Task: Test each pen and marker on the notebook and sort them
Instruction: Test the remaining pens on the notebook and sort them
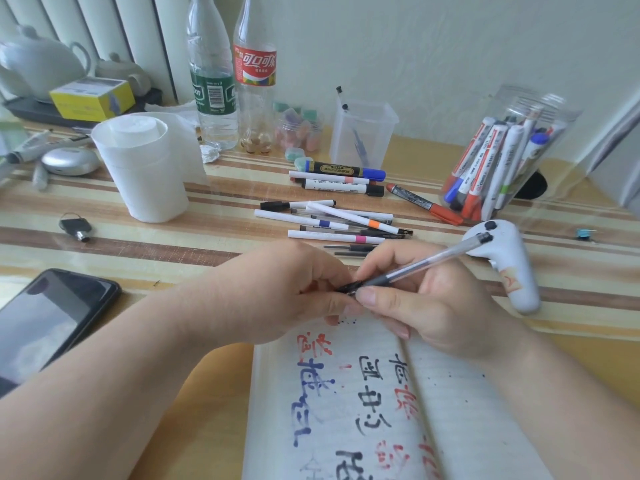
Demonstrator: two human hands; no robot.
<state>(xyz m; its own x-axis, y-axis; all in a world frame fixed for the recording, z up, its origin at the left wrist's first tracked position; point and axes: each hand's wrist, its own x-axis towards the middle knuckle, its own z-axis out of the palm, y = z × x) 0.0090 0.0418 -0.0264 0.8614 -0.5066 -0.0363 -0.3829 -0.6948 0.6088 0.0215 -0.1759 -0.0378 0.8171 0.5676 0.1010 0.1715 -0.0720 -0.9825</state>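
Note:
An open notebook (363, 410) with red, blue and black marks lies at the front. Above its top edge my right hand (426, 306) holds a clear gel pen (426, 261) by its dark grip, the barrel pointing up and right. My left hand (294, 289) pinches the pen's black cap or tip end (348, 287); which one is hidden by my fingers. Several loose pens and markers (339, 220) lie on the table beyond my hands. A clear jar (502, 161) at the right holds several markers. A clear square cup (363, 133) holds two pens.
A phone (45, 323) lies at the left. A white controller (509, 268) sits right of my hands. A white tub (145, 168), two bottles (235, 81), a key (76, 228), a teapot (38, 64) and a yellow box (93, 98) stand behind.

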